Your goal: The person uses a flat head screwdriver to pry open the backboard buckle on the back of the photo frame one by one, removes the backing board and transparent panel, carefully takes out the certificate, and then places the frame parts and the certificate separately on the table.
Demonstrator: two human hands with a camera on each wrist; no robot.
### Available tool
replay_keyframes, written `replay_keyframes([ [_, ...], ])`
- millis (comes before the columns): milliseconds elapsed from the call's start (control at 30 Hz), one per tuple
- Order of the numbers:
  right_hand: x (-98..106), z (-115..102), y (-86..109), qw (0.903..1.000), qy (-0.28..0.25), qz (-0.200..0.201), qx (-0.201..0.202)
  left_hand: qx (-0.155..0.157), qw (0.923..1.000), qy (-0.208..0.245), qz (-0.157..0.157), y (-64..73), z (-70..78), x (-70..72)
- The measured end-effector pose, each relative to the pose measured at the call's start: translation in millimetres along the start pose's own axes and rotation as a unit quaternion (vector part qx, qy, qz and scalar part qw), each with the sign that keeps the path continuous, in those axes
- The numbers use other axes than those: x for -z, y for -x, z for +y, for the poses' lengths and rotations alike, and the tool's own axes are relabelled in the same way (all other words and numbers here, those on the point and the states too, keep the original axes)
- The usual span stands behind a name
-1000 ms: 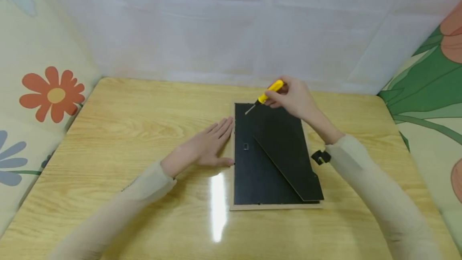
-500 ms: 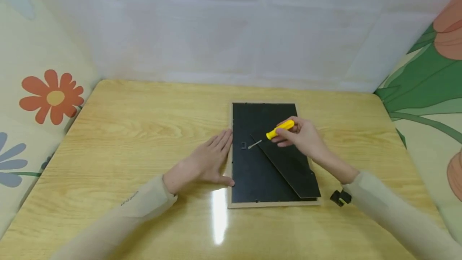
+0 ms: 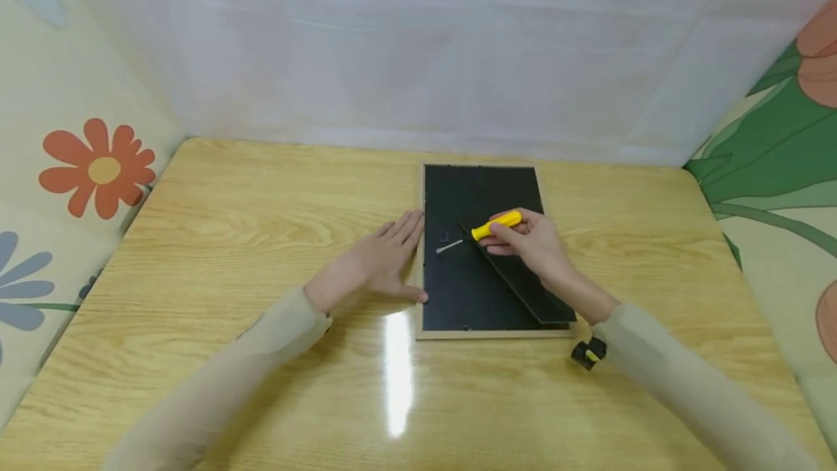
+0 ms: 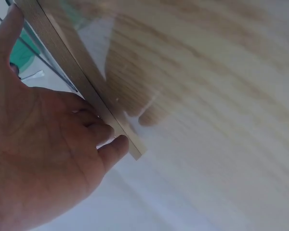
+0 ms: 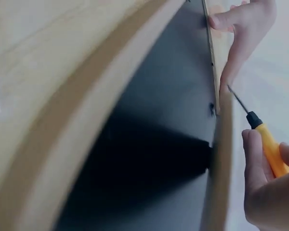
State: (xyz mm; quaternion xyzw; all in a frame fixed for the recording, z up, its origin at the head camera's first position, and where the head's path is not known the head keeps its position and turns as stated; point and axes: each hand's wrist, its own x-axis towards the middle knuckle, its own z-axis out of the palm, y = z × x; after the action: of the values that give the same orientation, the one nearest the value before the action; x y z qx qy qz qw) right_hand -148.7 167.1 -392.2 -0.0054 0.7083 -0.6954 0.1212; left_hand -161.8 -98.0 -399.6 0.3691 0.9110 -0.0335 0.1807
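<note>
A picture frame (image 3: 421, 315) with a wooden rim lies face down, its black backing board (image 3: 451, 293) upward and its stand leg (image 3: 532, 296) slanting across the right half. My left hand (image 3: 373, 265) lies along the frame's left side, fingers straight and thumb spread, touching the edge. In the left wrist view its fingertips meet the wooden rim (image 4: 82, 79). My right hand (image 3: 536, 244) holds a screwdriver (image 3: 498, 225) by its yellow handle, between thumb and fingers. The metal blade points left over the backing, near a small metal tab (image 3: 445, 236).
The frame lies on a glossy wood-grain table (image 3: 261, 209). A white cloth (image 3: 392, 57) hangs behind it, and flower-printed panels (image 3: 98, 166) stand at both sides. A small black wrist device (image 3: 590, 353) sits under my right sleeve.
My right hand has brought the screwdriver from the frame's far edge down to its middle, the blade now flatter. The frame sits slightly farther away. My left hand stays at its left edge.
</note>
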Motion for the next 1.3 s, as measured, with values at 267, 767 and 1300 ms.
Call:
replay_keyframes([
  [267,-11.9,5.1,-3.3,0.9997,-0.007,-0.01,-0.023,0.004,0.9998,0.016,0.01,-6.3,-5.2,2.7],
  [767,-22.7,17.1,5.8,0.9913,-0.092,0.05,-0.079,0.007,0.9999,0.006,-0.005,-7.0,-5.9,1.4],
  [1300,-40.0,15.8,11.2,0.993,-0.066,0.091,-0.037,0.01,0.9998,0.007,-0.013,-8.1,-4.9,4.0],
])
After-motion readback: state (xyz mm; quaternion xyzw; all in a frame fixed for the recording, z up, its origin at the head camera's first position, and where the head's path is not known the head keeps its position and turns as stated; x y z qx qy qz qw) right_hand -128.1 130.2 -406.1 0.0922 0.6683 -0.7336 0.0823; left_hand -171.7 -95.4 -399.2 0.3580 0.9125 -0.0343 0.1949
